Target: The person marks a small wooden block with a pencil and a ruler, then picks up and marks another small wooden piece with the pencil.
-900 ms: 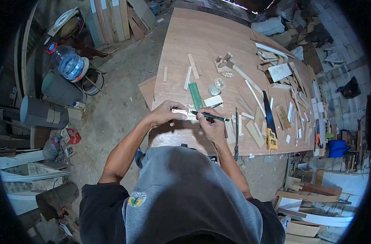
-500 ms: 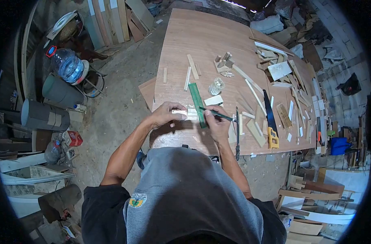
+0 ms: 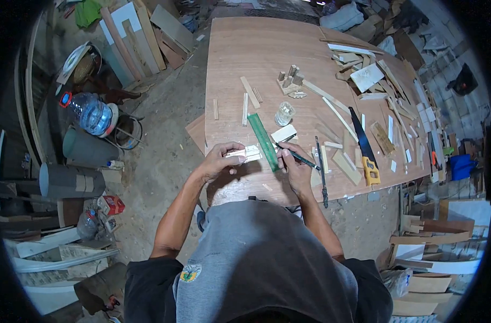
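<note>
My left hand (image 3: 223,159) is closed on small pale wood strips (image 3: 250,154), held together between thumb and fingers near the front of the table. To their right lies a green ruler (image 3: 261,137), slanting away from me. My right hand (image 3: 295,171) grips a dark pencil (image 3: 302,158), its tip pointing up and left toward the ruler. The right fingertips are right at the ruler's lower edge. Just beyond the pencil tip sits a pale block (image 3: 284,133), and behind it a clear jar (image 3: 284,113).
A handsaw (image 3: 362,141) with a yellow handle and a thin dark rod (image 3: 320,167) lie on the right. A small wooden model (image 3: 291,81) stands farther back. Scrap wood (image 3: 367,78) is heaped at the table's right side. Thin sticks (image 3: 249,91) lie beyond the ruler.
The wood strips in my left hand have come away from the ruler, which overlapped their right end before. The pencil has shifted right, off the ruler's face. The view has turned slightly.
</note>
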Demonstrator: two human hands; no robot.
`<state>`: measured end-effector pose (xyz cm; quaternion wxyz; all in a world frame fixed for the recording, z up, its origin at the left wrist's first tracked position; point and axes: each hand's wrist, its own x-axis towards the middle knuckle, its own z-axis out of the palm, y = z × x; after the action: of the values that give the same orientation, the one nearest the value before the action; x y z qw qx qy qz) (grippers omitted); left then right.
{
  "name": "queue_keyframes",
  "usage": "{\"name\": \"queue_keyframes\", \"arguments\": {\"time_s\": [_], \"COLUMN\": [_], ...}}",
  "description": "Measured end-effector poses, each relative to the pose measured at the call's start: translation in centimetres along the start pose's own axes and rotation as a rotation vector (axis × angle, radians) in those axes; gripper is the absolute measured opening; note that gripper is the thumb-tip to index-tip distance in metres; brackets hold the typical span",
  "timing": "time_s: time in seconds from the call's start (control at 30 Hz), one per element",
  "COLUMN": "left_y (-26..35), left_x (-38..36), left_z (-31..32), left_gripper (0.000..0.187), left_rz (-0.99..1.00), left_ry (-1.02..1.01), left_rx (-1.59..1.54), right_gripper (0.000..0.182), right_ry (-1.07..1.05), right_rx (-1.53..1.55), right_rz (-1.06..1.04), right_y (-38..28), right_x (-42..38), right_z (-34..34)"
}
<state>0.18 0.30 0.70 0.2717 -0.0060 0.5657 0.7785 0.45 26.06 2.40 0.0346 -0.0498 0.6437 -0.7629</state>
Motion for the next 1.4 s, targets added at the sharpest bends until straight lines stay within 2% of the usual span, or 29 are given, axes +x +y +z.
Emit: {"name": "queue_keyframes", "arguments": {"time_s": [0.13, 0.2, 0.37, 0.53, 0.6, 0.83, 0.93, 1.0, 1.03, 1.1, 1.23, 1.4], "left_y": [-1.0, -1.3, -2.4, -3.3, -3.5, -3.8, -3.9, -4.0, -4.0, -4.0, -3.9, -4.0], "left_x": [0.3, 0.5, 0.9, 1.2, 1.2, 1.6, 1.9, 2.0, 2.0, 2.2, 2.2, 2.2], "left_z": [0.1, 0.7, 3.0, 4.3, 4.7, 5.8, 5.9, 5.8, 5.8, 5.5, 4.8, 4.4], "left_gripper": [0.044, 0.047, 0.043, 0.045, 0.041, 0.043, 0.041, 0.040, 0.040, 0.039, 0.045, 0.046], "left_rz": [0.032, 0.063, 0.051, 0.018, 0.038, 0.025, 0.035, 0.033, 0.030, 0.029, 0.003, 0.013], "left_ry": [0.028, 0.023, 0.118, 0.184, 0.257, 0.304, 0.320, 0.332, 0.343, 0.354, 0.350, 0.357], "left_rx": [-0.088, -0.252, -0.359, -0.352, -0.302, -0.327, -0.314, -0.315, -0.314, -0.310, -0.301, -0.261], "right_gripper": [0.029, 0.032, 0.035, 0.044, 0.053, 0.062, 0.056, 0.047, 0.047, 0.034, 0.028, 0.022], "right_ry": [0.023, -0.008, 0.004, 0.043, 0.025, -0.002, 0.020, 0.084, 0.079, 0.071, 0.083, 0.012], "right_rx": [-0.008, 0.000, -0.061, -0.074, -0.055, -0.037, -0.105, -0.120, -0.123, -0.079, -0.004, -0.148], "right_rz": [0.065, 0.102, 0.086, 0.071, 0.139, 0.142, 0.107, -0.012, -0.012, 0.048, -0.015, -0.068], "right_y": [-0.2, 0.0, 0.3, 1.1, 1.1, 1.8, 1.8, 2.5, 2.4, 1.6, 1.5, 2.4], "right_x": [-0.2, -0.3, -0.3, -0.2, -0.1, 0.4, 0.6, 1.0, 0.9, 0.6, 0.1, 0.2], "right_z": [-0.1, -0.4, -0.3, -0.4, -0.4, 0.4, 0.6, 0.5, 0.4, 0.4, 1.0, 0.8]}}
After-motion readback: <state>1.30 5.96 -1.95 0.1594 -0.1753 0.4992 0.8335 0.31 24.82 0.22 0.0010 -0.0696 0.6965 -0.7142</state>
